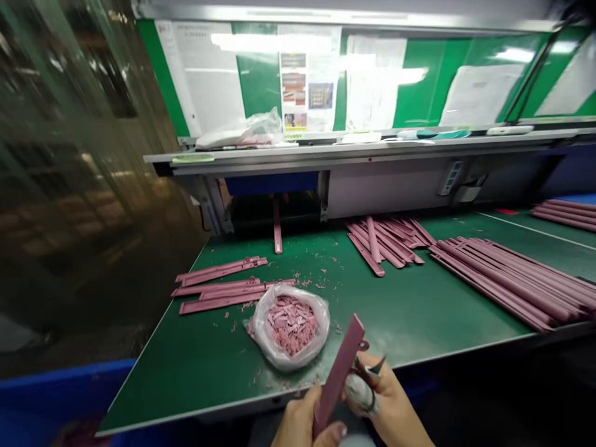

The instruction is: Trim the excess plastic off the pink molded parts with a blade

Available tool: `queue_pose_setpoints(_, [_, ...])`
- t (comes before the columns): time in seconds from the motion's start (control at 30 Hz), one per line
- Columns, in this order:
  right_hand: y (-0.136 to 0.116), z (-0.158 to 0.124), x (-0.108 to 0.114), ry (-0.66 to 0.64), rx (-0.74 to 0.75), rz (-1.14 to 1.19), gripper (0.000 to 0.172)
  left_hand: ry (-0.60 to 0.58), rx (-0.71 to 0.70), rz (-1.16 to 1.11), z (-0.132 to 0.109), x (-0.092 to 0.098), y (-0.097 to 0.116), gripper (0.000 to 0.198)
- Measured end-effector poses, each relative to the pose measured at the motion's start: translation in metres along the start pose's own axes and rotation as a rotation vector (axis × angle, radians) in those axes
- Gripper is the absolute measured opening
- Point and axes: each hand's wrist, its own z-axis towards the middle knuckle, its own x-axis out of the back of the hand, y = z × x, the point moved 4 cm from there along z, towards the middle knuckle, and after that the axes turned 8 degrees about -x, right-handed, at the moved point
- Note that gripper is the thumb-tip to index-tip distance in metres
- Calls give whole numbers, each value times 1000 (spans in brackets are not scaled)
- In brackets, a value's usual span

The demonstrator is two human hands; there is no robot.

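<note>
Green counter [186,379]: long and flat, with pink crumbs on it, and papers [305,37] on a green board [256,74] behind
Pink strip [336,379]: held up on a slant over the near edge, just right of the bag of bits
Left hand [302,417]: wrapped round the low end of the pink strip
Right hand [387,400]: curled round a small pointed tool [377,366], near the little loop [364,344] on the strip's side; I cannot tell if the tool touches it
White wrap [360,392]: at the right hand, with a dark band; too blurry to say if it is a handle or a finger cover
Careful cutting: it seems best to grip the strip tight, keep the left thumb away from the sharp tip, and make small, soft strokes so the strip is not scratched
Bag of bits [282,359]: clear plastic, mouth up, full of pink scraps [291,323]; it sits close by, so a bump could spill it
Left strips [209,303]: a few lie behind the bag, near the side edge
Right strips: a messy heap [372,239] at the back, and a neat row [512,273] beside it
Lone strip [277,233]: pokes out of the dark gap under the shelf [298,162]
Blue bin [69,385]: low on the left, beside the counter
</note>
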Motion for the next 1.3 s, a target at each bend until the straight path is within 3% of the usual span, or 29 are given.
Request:
queue_pose_setpoints(0.1, [-3, -5, 4, 127, 68, -240, 36, 78, 42, -28, 3, -4, 10, 42])
queue_pose_setpoints(0.2, [-4, -8, 2, 256, 168, -441, 35, 178, 191, 14, 1, 0, 6, 31])
queue_pose_setpoints(0.27, [-3, -9, 0, 291, 196, -480, 36, 216, 219, 3, -4, 2, 3, 31])
queue_pose_setpoints(0.37, [-9, -1, -3, 201, 166, -391, 38, 103, 210, -295, -12, 2, 5, 43])
queue_pose_setpoints(0.43, [-22, 12, -2, 160, 182, -532, 34, 94, 241, -577, -16, 11, 7, 51])
queue_pose_setpoints(0.5, [-34, 29, -1, 149, 213, -970, 27, 273, 253, -724, -19, 32, 8, 51])
queue_pose_setpoints(0.57, [-38, 49, 1, 134, 176, -1390, 44, 509, 202, -747, -20, 59, 10, 45])
queue_pose_setpoints(0.63, [-38, 65, 2, 105, 143, -1544, 49, 666, 117, -655, -20, 83, 15, 43])
queue_pose_setpoints(0.8, [-37, 80, -8, 81, 129, -1556, 32, 788, -76, -517, -10, 110, 35, 52])
queue_pose_setpoints(0.93, [-48, 65, -25, 108, 169, -1580, 41, 828, -213, -494, 1, 116, 52, 56])
queue_pose_setpoints(1.13, [-49, 13, -67, -237, 180, -1637, 24, 980, -425, -406, 6, 125, 77, 59])
queue_pose_setpoints(1.3, [-52, -1, -83, -249, 255, -1659, 19, 1044, -503, -331, 6, 125, 87, 60])
